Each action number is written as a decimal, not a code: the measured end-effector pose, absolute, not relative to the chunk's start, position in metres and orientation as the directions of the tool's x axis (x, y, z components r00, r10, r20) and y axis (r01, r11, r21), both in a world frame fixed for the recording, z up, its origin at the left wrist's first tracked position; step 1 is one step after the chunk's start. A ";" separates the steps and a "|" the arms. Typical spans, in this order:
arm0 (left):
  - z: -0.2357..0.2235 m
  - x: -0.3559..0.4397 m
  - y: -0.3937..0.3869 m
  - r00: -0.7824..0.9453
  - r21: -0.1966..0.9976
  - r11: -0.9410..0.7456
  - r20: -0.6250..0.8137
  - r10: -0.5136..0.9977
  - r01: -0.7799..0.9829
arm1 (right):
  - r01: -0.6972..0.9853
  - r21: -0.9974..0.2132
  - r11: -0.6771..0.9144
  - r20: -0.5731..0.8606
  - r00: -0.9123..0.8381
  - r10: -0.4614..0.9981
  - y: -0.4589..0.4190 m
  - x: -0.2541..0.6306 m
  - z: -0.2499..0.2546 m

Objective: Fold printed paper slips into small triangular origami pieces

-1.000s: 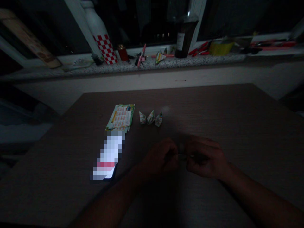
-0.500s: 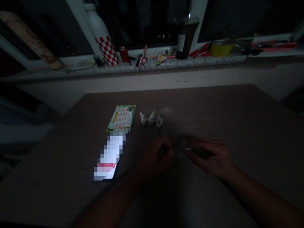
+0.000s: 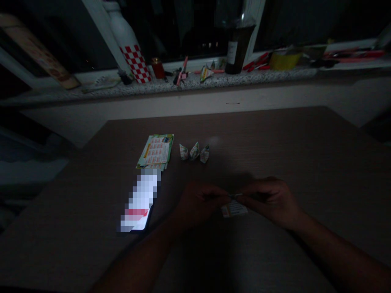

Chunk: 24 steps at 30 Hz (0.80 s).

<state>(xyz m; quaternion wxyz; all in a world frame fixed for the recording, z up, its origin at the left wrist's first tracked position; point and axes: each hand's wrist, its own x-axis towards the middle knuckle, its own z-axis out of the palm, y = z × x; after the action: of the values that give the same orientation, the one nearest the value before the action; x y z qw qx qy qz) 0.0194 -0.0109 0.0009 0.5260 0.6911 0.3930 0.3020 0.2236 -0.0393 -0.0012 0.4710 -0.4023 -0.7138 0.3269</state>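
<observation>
Fingertips closer together than half a second ago: left hand [image 3: 200, 203] has come in toward right hand [image 3: 271, 201], and a printed face of the paper [image 3: 234, 209] now shows below them, where only a thin edge was visible.

Grip: each hand pinches the paper between thumb and fingers along its far edge. Judged reason: two pinch points, one from each side, keep a small, light sheet steady and its edge under control. Paper lies between the two hands, its near part hanging free below the fingertips, toward the wearer. Too dark to tell how many layers sit under the fingers.

Left of the hands: phone [image 3: 141, 199], screen lit, content blurred; likely set there to be seen without crossing the work. Just beyond it, stack of cards [image 3: 156, 150], probably kept in easy reach of the left side. Right of the stack, three folded paper pieces [image 3: 194, 151] in a row, apparently set aside clear of the hands.

Farthest: window sill [image 3: 168, 86] with checked bottle [image 3: 136, 61] and dark cup [image 3: 236, 51].
</observation>
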 end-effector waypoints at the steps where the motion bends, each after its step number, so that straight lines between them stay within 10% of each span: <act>1: 0.001 0.020 -0.011 0.509 0.970 -0.121 -0.002 0.860 0.209 | 0.240 -0.869 0.432 0.379 -0.236 0.895 -0.040 0.224 -0.001; 24: -0.005 0.023 -0.012 0.397 0.992 -0.023 -0.028 0.917 0.123 | 0.177 -0.965 0.192 0.163 -0.166 0.973 -0.041 0.220 0.000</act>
<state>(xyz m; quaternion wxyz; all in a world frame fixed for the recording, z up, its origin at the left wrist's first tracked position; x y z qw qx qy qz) 0.0231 -0.0118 -0.0049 0.5595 0.6210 0.4189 0.3547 0.2197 -0.0413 0.0003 0.4535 -0.4598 -0.6249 0.4387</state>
